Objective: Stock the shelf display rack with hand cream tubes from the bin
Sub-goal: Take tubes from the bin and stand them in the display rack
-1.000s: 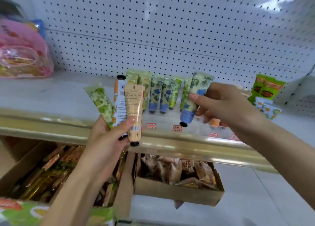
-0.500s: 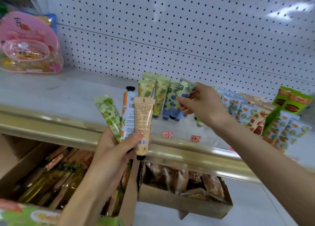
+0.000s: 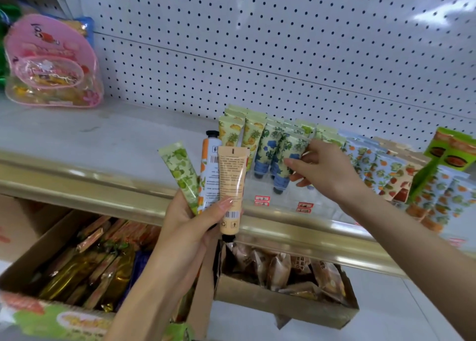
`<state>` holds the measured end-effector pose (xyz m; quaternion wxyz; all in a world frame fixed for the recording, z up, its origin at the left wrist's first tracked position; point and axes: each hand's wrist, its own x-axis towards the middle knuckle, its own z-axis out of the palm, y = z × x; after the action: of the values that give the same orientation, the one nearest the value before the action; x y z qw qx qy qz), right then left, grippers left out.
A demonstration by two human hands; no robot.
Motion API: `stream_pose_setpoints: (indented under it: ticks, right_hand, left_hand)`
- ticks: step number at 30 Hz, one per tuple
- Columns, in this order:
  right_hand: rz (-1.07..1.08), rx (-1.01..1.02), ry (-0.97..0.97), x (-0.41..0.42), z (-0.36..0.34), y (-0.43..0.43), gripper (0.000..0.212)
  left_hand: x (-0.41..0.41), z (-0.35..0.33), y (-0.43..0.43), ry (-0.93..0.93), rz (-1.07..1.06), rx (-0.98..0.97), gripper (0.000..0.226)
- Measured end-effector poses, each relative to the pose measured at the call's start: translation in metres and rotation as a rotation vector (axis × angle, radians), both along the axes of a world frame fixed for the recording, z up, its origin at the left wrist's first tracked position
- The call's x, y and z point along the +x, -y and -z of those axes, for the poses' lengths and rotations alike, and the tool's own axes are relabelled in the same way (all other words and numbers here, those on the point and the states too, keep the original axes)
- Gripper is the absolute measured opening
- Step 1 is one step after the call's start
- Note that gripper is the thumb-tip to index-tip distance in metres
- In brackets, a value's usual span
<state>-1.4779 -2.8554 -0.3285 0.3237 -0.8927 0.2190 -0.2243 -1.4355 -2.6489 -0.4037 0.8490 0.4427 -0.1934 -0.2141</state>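
Note:
My left hand (image 3: 192,227) grips three hand cream tubes fanned out: a green leafy tube (image 3: 179,167), an orange-and-white tube (image 3: 209,170) with a black cap on top, and a beige tube (image 3: 231,186) with its cap down. My right hand (image 3: 323,169) pinches a blue-flower tube (image 3: 287,160), cap down, at the clear display rack (image 3: 278,199) on the shelf. Standing in the rack are pineapple-print tubes (image 3: 240,132), more blue-flower tubes (image 3: 268,147) and green tubes behind my fingers.
A gold rail (image 3: 103,183) edges the shelf. Orange-fruit tubes (image 3: 381,165) and green boxes (image 3: 450,147) fill its right side; a pink bag (image 3: 51,62) sits far left. Below, cardboard boxes (image 3: 283,302) hold wrapped snacks. Pegboard (image 3: 283,44) backs the shelf.
My right hand carried the blue-flower tube from in front of the rack into the row of standing tubes. My left hand held its three tubes steady. The view shifted left.

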Motion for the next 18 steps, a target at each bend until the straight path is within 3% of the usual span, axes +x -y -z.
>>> stream_pose_setpoints:
  ticks: [8, 18]
  right_hand:
    - [-0.025, 0.037, -0.025, -0.0016, -0.0008, -0.0002, 0.022]
    - [-0.029, 0.052, -0.026, -0.0038, -0.0035, -0.0024, 0.017]
  left_hand:
    - [-0.0028, 0.0019, 0.005, -0.011, 0.006, 0.004, 0.043]
    - [-0.0026, 0.0041, 0.0067, -0.019, 0.037, -0.029, 0.056]
